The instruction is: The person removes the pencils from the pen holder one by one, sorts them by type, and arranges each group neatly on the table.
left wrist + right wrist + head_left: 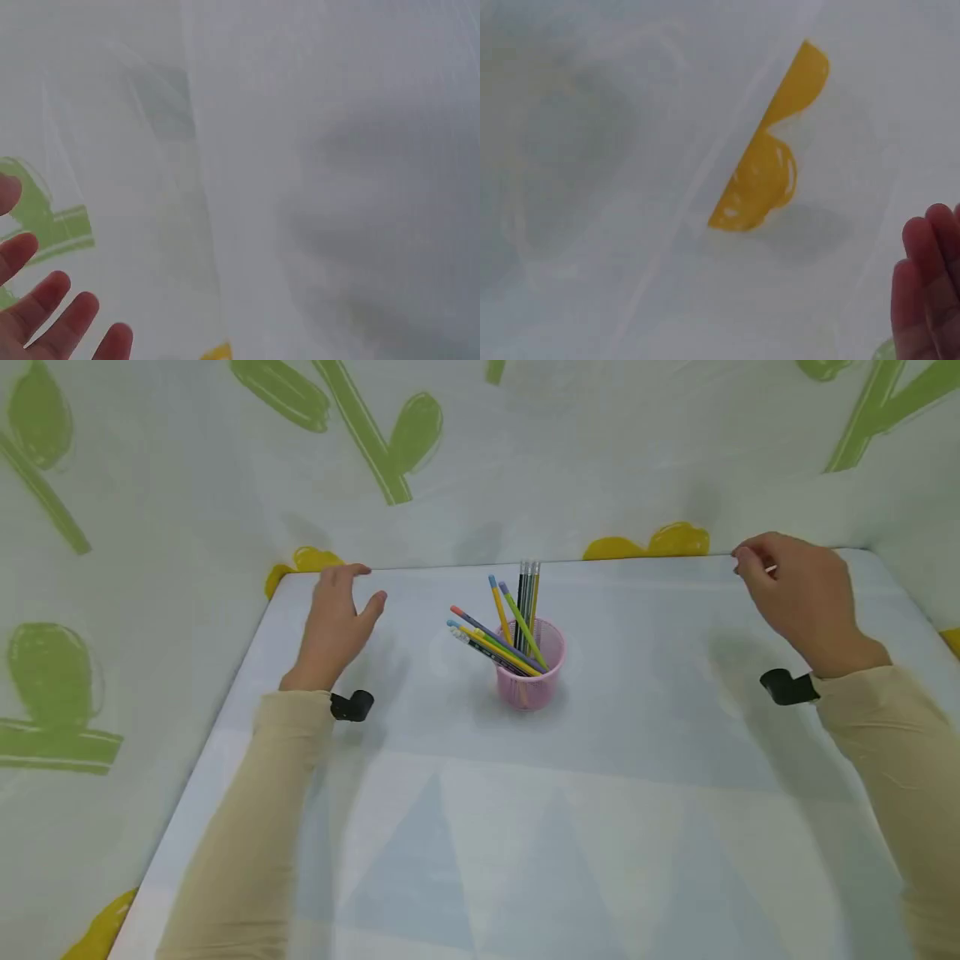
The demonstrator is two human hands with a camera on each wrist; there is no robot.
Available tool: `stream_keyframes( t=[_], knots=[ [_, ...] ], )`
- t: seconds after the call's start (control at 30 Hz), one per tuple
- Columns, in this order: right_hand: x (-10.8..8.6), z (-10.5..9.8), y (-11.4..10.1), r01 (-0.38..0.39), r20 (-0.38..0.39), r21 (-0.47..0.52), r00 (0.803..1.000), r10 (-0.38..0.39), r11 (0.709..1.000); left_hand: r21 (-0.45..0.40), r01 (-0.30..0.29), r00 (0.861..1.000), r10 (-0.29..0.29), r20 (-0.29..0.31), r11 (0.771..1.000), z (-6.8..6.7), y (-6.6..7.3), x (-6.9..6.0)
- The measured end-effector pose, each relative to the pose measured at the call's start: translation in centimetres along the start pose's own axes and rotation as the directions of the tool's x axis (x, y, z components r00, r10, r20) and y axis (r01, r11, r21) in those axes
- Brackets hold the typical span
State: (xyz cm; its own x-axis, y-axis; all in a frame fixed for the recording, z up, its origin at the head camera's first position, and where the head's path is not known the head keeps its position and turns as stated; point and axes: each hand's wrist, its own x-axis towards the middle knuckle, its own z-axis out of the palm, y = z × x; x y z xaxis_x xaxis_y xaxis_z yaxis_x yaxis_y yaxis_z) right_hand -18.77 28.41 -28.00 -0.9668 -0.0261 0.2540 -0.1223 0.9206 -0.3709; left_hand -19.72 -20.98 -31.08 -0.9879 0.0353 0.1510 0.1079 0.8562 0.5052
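A pink mesh cup [527, 691] stands near the middle of the table in the head view, with several pencils [498, 646] leaning out of it, some to the left and some upright. My left hand [330, 628] hovers left of the cup, thumb apart from the fingers, holding nothing. My right hand [804, 597] is raised at the far right, its fingers loosely bent and nothing visible in them. In the left wrist view the fingers of my left hand [52, 315] are spread. The right wrist view catches the fingers of my right hand [934, 289] side by side.
The white table [637, 610] has pale blue triangles towards its near side. Behind and left of it is a pale surface [525, 452] with green plant shapes and yellow patches [678, 539]. Each wrist wears a black device [352, 705].
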Motion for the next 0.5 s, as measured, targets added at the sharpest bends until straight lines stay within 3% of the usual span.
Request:
stream_keyframes(
  t=[0.13, 0.23, 0.3, 0.37, 0.43, 0.5],
  knots=[
    [-1.7, 2.3, -1.8, 0.079, -0.119, 0.152, 0.991, -0.061, 0.985, -0.205, -0.024, 1.000, 0.020, -0.021, 0.978, 2.5, 1.4, -1.5],
    [-2.6, 4.0, -3.3, 0.098, -0.139, 0.268, 0.988, -0.062, 0.959, -0.352, -0.013, 1.000, 0.015, 0.003, 0.936, 4.3, 2.4, -2.5],
    [-3.0, 5.1, -4.5, 0.101, -0.135, 0.332, 0.989, -0.059, 0.938, -0.476, -0.023, 0.999, 0.043, 0.031, 0.879, 5.2, 3.0, -3.2],
    [-3.5, 6.2, -5.6, 0.100, -0.124, 0.394, 0.991, -0.055, 0.914, -0.593, -0.005, 0.991, 0.082, 0.104, 0.806, 6.0, 3.5, -3.9],
    [-3.9, 7.4, -6.6, 0.108, -0.123, 0.452, 0.991, -0.058, 0.886, -0.675, 0.048, 0.965, 0.141, 0.222, 0.737, 6.4, 4.0, -4.7],
    [-4.1, 8.5, -7.5, 0.113, -0.121, 0.515, 0.991, -0.059, 0.850, -0.701, 0.124, 0.916, 0.191, 0.354, 0.703, 6.6, 4.7, -5.3]
  ],
)
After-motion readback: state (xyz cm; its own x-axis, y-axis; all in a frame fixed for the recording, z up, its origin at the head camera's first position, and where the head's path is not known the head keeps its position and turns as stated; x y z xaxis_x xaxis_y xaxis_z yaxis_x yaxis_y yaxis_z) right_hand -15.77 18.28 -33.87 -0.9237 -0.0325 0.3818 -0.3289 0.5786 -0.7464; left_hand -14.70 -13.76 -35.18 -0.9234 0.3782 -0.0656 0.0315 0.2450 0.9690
